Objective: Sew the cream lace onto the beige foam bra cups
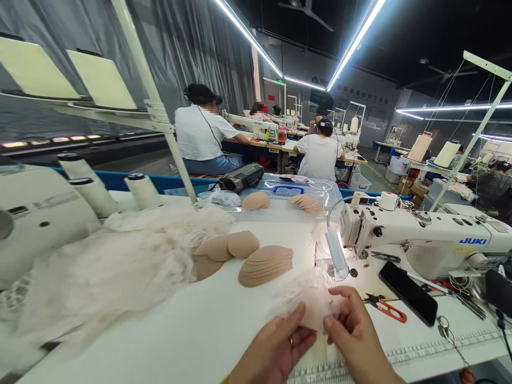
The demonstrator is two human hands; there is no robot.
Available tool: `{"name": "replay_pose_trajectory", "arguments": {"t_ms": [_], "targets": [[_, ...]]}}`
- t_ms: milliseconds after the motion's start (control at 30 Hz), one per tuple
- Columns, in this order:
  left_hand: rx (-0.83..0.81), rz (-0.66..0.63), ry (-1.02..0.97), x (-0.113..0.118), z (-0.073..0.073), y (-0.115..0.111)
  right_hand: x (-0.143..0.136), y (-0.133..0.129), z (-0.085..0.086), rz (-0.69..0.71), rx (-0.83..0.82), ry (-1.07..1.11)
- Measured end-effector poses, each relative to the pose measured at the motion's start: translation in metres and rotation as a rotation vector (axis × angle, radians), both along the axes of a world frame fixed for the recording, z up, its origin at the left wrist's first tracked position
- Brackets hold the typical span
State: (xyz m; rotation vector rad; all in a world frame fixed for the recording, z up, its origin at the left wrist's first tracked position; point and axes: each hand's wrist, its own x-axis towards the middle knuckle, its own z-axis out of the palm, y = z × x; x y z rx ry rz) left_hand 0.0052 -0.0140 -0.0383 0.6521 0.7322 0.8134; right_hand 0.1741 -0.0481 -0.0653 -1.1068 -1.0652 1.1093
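A pale pink bra cup with white lace [314, 304] is held between my two hands, just in front of the sewing machine [424, 234]. My left hand [280, 338] pinches its left edge, thumb on top. On the right side, my right hand [352, 328] grips the edge between thumb and curled fingers. Beyond the hands, a small lamp [336, 250] lights the needle area. To the left lie a fanned stack of beige pads [266, 265] and another pile of beige pads [224, 248].
White lace fabric [120, 261] is heaped at left beside thread cones [142, 191]. Red-handled snips [386, 308], a black phone [408, 292] and a printed ruler strip [436, 341] lie at right. A clear plastic box [288, 186] bears more pads. Several people sit at machines beyond.
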Motion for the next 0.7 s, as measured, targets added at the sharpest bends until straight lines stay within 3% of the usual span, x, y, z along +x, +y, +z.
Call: {"name": "replay_pose_trajectory", "arguments": {"t_ms": [33,100,233,333,467,567,700], "targets": [[-0.025,0.091,-0.045,0.002,0.004,0.002,-0.003,-0.008,-0.005,0.011,0.008,-0.017],[-0.008,0.155,-0.087,0.005,0.013,0.006,-0.005,-0.018,-0.010,0.033,0.022,-0.046],[0.029,0.034,-0.072,0.009,0.018,-0.007,0.003,-0.015,0.005,0.043,-0.026,-0.021],[0.038,0.049,-0.078,0.007,0.017,-0.017,0.011,-0.009,0.014,0.084,-0.159,0.160],[0.038,0.093,-0.110,0.000,0.014,-0.010,0.006,-0.011,0.004,0.045,-0.096,0.362],[0.006,0.144,-0.137,0.002,0.013,-0.003,-0.003,-0.012,-0.006,-0.013,-0.045,0.371],[-0.025,0.309,-0.138,0.011,0.014,-0.001,-0.009,-0.010,-0.009,-0.069,-0.023,0.376]]}}
